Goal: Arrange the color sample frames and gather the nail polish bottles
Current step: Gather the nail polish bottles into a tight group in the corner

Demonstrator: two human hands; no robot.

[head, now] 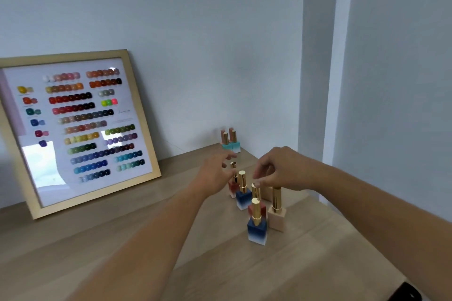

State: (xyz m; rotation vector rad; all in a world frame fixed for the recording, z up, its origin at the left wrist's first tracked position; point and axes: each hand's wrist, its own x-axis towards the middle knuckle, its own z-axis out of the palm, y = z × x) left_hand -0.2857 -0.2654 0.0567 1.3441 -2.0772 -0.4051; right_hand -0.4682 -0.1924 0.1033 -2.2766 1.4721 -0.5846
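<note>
A gold-framed color sample frame (73, 129) leans against the wall at the left of the wooden table (122, 239). Several gold-capped nail polish bottles stand in a cluster: a blue one in front (256, 231), a beige one (277, 219), a red one (262, 210), another blue one (243, 199) and a far red one (232, 188). Teal bottles (231, 145) stand apart by the wall. My right hand (281, 168) pinches the cap of the red bottle. My left hand (215, 173) hovers with fingers apart beside the far red bottle's cap.
The table's right edge runs close past the bottle cluster, beside a wall corner (315, 80). A black object (406, 292) shows at the bottom right. Bare wood lies between the frame and the bottles.
</note>
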